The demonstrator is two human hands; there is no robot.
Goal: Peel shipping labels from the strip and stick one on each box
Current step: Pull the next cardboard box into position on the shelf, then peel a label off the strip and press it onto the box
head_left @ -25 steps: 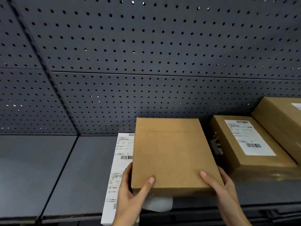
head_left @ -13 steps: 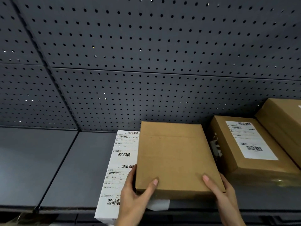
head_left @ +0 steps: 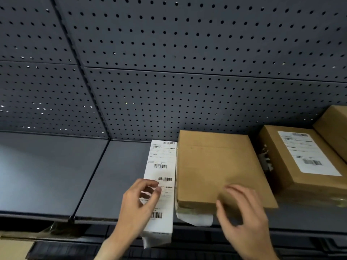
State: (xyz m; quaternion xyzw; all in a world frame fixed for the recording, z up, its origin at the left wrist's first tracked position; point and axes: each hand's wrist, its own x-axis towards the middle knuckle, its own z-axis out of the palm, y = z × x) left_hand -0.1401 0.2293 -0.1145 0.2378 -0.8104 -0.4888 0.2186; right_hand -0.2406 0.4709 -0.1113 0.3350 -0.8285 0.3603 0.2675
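A plain brown box lies flat on the grey shelf, its top bare. Along its left side lies a white strip of shipping labels, its lower end hanging over the shelf's front edge. My left hand is over the strip's lower half, fingers curled and apart, holding nothing. My right hand hovers blurred over the box's near right corner, fingers spread. To the right sits a second brown box with a white label stuck on top.
A third brown box sits at the far right edge. A piece of white paper sticks out from under the plain box's front. A dark pegboard wall backs the shelf. Cardboard shows below at the left.
Both hands have let go of the plain box, which now rests on the shelf. My left hand moved left onto the label strip; my right hand lifted off the box's corner.
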